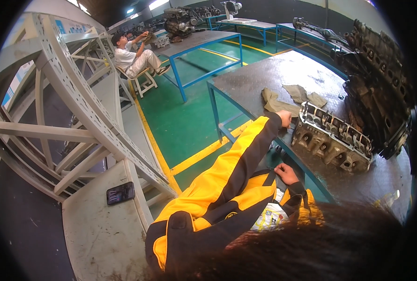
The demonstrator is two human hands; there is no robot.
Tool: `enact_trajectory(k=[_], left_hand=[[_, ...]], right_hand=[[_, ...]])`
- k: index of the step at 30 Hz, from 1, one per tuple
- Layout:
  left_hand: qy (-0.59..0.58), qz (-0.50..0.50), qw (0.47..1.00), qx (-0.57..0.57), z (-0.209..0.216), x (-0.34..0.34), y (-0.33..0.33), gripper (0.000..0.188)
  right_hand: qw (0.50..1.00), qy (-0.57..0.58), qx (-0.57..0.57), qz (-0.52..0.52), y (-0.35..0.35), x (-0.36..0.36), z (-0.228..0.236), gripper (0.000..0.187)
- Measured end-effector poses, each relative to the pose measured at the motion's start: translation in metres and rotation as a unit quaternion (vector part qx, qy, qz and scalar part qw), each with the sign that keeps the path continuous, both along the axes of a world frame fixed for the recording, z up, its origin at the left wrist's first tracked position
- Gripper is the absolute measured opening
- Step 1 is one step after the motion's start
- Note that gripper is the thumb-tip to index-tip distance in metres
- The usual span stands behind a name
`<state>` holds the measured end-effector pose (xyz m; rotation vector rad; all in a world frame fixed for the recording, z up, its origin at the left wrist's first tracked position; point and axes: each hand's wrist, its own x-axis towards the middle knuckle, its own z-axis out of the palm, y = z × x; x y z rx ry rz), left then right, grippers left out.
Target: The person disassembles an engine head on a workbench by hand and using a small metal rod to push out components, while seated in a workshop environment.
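Note:
My left hand point(285, 119) is at the table's near edge, beside the left end of a grey metal cylinder head point(332, 138). Its fingers look curled, and whatever they hold is hidden. Just behind that hand lies a crumpled olive-brown cloth point(276, 101), with more pieces of the same cloth point(302, 93) to its right. Lower down, by the front of my yellow and black jacket point(232, 164), my right hand point(287, 173) is closed, thumb and fingers together. Something dark and small may be between them; I cannot make it out.
A large dark engine block point(377, 84) stands at the right of the metal-topped table point(250, 77). To the left, a phone point(120, 193) lies on a grey shelf point(96, 225) by a metal rack point(68, 89). Another person point(136, 56) sits farther back near a blue-legged table point(208, 40).

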<state>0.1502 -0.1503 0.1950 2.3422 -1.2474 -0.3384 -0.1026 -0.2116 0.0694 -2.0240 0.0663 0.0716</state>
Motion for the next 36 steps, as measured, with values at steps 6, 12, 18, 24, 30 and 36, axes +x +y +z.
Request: enact_trajectory(k=[6, 12, 18, 24, 30, 36], left_hand=[[0.021, -0.005, 0.999, 0.03, 0.007, 0.001, 0.0, 0.035], [0.001, -0.024, 1.0, -0.007, 0.003, 0.004, 0.009, 0.035], [-0.134, -0.053, 0.983, -0.11, 0.015, -0.031, 0.015, 0.031], [-0.303, -0.06, 0.946, -0.097, 0.015, -0.046, 0.022, 0.023], [-0.337, -0.049, 0.93, -0.135, 0.008, -0.049, 0.023, 0.019], [-0.33, -0.04, 0.935, -0.123, 0.008, -0.05, 0.022, 0.026]], right_hand=[[0.999, 0.025, -0.002, -0.021, 0.0, 0.0, -0.001, 0.021], [1.0, 0.014, 0.006, -0.013, 0.0, 0.003, -0.006, 0.02], [1.0, -0.019, 0.019, -0.009, -0.007, 0.003, -0.019, 0.023], [1.0, -0.007, 0.024, -0.007, -0.004, 0.004, -0.014, 0.022], [1.0, 0.009, 0.016, -0.018, -0.001, 0.001, -0.007, 0.022], [0.999, 0.029, 0.01, -0.03, 0.002, -0.002, 0.002, 0.022]])
